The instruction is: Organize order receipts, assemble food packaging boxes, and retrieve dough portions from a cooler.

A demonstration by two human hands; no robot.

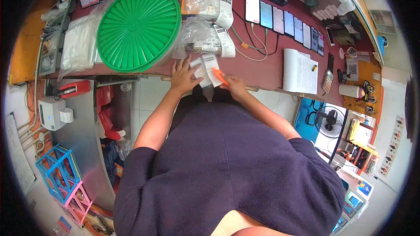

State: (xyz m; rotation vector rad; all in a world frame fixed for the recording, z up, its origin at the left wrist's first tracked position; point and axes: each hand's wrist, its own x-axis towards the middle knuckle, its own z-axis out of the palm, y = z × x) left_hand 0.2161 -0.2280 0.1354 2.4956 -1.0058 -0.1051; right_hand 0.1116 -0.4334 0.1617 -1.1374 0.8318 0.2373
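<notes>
At the front edge of the dark red table, my left hand (183, 78) lies with its fingers spread, its thumb and fingertips at the left side of a small packet in clear plastic (200, 72). A white printed paper slip (211, 67) lies on the packet's right part. My right hand (235, 87) is closed around an orange tool (220, 76), perhaps a small cutter, whose tip rests over the slip. Just beyond are two plastic-wrapped packets (205, 46) (203, 12), each with a printed slip (225, 41) (225, 11) hanging over its right side.
A large green round lid (137, 29) and clear plastic bags (78, 44) are on the left. Charging cables (251, 57) curl right of the packets, below a row of several smartphones (266, 14). An open notebook (300, 72) and a calculator (327, 81) lie farther right.
</notes>
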